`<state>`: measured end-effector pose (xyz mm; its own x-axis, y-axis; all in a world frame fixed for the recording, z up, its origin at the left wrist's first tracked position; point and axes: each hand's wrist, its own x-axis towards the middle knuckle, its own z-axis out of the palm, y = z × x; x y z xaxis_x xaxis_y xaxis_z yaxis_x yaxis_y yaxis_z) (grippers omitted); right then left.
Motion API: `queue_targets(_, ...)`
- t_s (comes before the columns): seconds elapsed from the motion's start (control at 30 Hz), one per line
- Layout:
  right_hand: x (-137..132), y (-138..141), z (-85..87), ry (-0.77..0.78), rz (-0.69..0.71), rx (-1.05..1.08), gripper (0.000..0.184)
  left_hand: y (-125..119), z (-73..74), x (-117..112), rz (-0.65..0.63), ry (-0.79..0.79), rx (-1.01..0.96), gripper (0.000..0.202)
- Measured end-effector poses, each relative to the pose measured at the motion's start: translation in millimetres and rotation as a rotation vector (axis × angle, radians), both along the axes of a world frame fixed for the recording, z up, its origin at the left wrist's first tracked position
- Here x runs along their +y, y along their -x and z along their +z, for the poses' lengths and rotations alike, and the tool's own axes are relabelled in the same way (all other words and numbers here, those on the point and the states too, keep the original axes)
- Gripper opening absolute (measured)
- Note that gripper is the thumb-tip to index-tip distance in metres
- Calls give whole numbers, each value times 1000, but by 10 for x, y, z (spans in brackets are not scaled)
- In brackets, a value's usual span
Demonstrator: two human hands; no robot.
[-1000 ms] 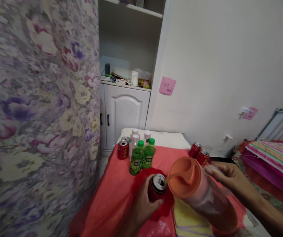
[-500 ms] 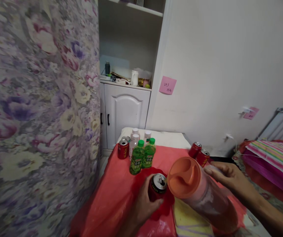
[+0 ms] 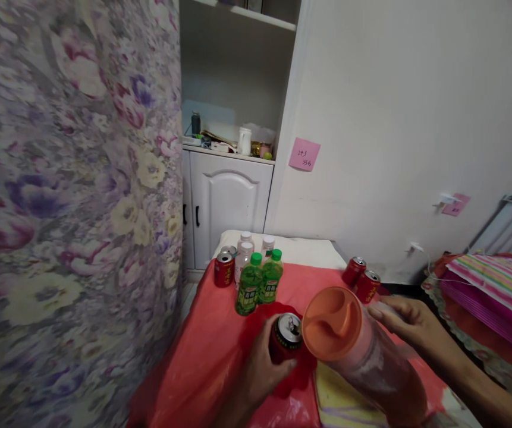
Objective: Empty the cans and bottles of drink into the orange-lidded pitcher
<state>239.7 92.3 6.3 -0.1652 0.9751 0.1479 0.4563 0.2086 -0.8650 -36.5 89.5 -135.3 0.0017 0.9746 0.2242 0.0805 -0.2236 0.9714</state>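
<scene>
Tilting toward the opened can (image 3: 286, 337), the orange-lidded pitcher (image 3: 367, 359) is gripped at its handle by your right hand (image 3: 410, 321). Your left hand (image 3: 264, 370) encircles the can at the red dish (image 3: 305, 371). Beyond stand two green bottles (image 3: 250, 288); a yellow cloth (image 3: 338, 397) lies beneath the pitcher.

I count five cans (image 3: 286, 340): one held, two by the table's (image 3: 200, 356) left edge, two near its right; two green bottles (image 3: 248, 291), three white-capped bottles (image 3: 243, 261), one pitcher (image 3: 374, 365).
</scene>
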Motion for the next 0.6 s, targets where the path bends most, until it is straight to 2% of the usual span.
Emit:
queue_targets(0.4, -26, 68, -128, -23, -30, -31, 61, 34, -22, 14, -34, -58, -53, 74)
queue_targets(0.6, -31, 74, -257, -16, -60, 49, 63, 71, -48, 23, -9, -50, -58, 75)
